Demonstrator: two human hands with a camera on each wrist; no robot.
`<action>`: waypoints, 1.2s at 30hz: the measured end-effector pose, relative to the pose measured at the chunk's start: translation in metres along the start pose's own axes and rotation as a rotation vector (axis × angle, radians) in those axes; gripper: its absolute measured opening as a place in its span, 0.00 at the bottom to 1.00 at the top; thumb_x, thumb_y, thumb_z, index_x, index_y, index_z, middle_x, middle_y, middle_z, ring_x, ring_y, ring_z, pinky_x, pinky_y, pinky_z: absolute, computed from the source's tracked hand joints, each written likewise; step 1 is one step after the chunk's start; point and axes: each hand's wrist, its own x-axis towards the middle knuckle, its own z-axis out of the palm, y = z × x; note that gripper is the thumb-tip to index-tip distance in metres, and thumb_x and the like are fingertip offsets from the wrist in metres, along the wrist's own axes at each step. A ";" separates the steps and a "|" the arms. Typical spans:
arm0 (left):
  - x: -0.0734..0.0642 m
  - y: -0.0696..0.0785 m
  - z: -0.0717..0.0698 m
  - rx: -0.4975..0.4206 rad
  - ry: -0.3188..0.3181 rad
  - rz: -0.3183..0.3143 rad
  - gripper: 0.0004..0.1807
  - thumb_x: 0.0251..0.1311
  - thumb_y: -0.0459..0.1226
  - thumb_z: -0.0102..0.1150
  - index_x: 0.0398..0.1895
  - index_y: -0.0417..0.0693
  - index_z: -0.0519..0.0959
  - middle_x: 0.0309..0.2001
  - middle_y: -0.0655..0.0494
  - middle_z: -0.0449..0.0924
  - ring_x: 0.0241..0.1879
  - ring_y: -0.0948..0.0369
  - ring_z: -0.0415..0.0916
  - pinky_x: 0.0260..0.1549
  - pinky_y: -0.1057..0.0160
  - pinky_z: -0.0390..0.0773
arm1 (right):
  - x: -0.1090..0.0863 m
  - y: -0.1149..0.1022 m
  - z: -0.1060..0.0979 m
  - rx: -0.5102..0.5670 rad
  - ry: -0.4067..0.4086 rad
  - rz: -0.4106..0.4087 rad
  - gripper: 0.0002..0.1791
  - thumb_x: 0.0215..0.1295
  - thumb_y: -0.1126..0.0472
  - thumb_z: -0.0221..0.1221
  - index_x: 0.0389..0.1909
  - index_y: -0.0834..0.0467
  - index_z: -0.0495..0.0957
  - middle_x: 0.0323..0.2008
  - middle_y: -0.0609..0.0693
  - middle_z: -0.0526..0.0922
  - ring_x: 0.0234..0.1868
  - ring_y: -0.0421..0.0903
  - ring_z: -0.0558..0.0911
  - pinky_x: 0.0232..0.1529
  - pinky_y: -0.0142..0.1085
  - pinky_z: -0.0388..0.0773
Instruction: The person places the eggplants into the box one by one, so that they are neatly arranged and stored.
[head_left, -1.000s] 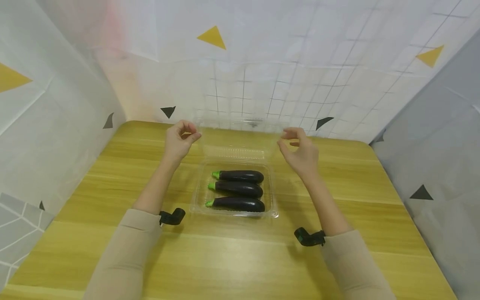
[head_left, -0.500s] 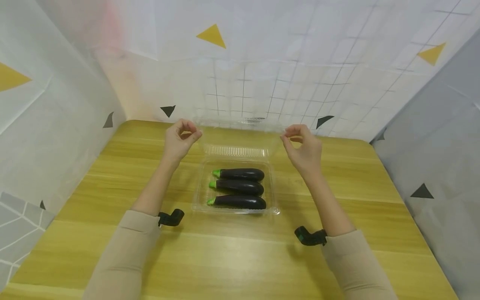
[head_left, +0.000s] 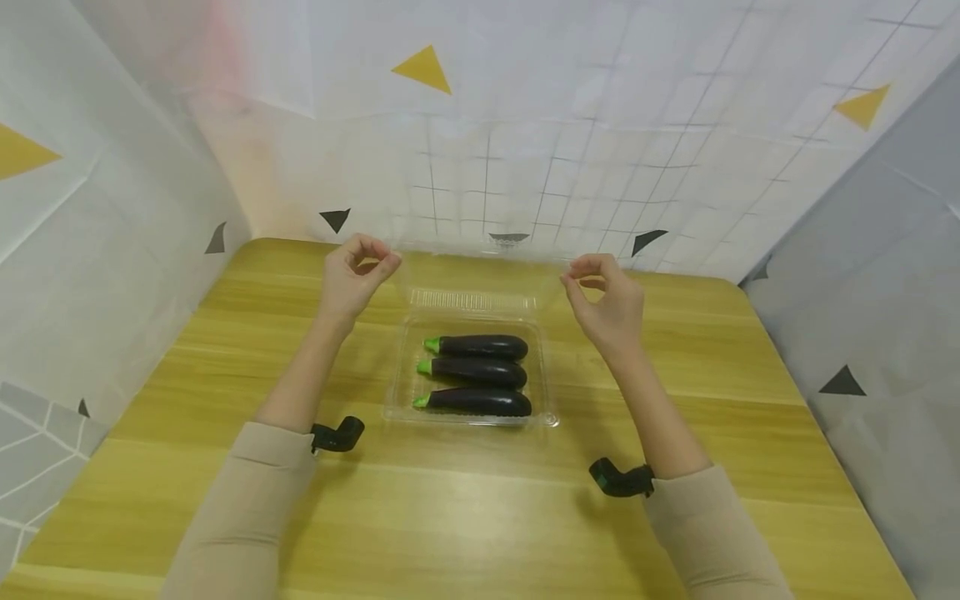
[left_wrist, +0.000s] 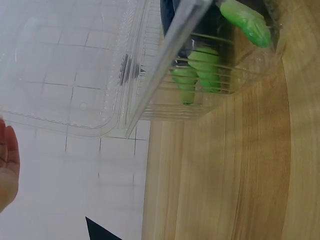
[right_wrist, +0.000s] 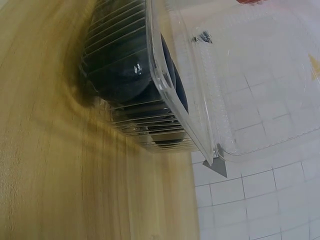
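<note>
Three dark eggplants with green stems, the nearest eggplant [head_left: 480,402] among them, lie side by side in a clear plastic clamshell container [head_left: 551,375]. Its hinged lid [head_left: 472,301] stands raised at the back. The left hand [head_left: 349,279] pinches the lid's left edge between thumb and fingers; part of that hand shows at the left border of the left wrist view. On the other side, the right hand [head_left: 607,304] pinches the lid's right edge. The right wrist view shows the container's ribbed side wall [right_wrist: 125,60] and the lid, with the right hand outside the picture.
The container rests on a wooden table [head_left: 465,517]. Behind the table rises a white sheet [head_left: 315,167] with grid lines and yellow and black triangles; grey-white sheets stand at both sides. Each wrist carries a small black camera [head_left: 621,477].
The right hand's thumb and fingers, apart a second ago, have come together at the lid's right edge. The left hand has shifted slightly left and up. The eggplants stay in place in the container.
</note>
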 end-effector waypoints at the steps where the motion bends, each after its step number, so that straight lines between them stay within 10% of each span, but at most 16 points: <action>1: 0.000 0.000 0.000 -0.004 -0.003 0.003 0.07 0.57 0.28 0.64 0.27 0.47 0.78 0.29 0.61 0.76 0.37 0.64 0.73 0.46 0.59 0.74 | 0.000 0.000 0.000 0.001 0.003 -0.004 0.11 0.54 0.73 0.67 0.36 0.67 0.77 0.33 0.57 0.84 0.35 0.50 0.84 0.37 0.42 0.83; 6: 0.006 -0.018 -0.003 -0.020 0.001 0.033 0.08 0.56 0.28 0.66 0.27 0.47 0.77 0.30 0.59 0.75 0.37 0.62 0.73 0.43 0.64 0.76 | -0.001 -0.002 0.000 -0.002 0.008 -0.017 0.10 0.53 0.74 0.67 0.35 0.67 0.77 0.32 0.57 0.84 0.34 0.51 0.84 0.36 0.42 0.83; 36: -0.016 -0.006 -0.014 -0.036 -0.140 0.037 0.05 0.59 0.29 0.62 0.29 0.46 0.77 0.34 0.55 0.77 0.40 0.59 0.74 0.49 0.63 0.76 | -0.014 -0.008 -0.011 0.020 -0.031 -0.068 0.10 0.50 0.75 0.69 0.32 0.68 0.78 0.29 0.57 0.84 0.32 0.50 0.83 0.36 0.42 0.83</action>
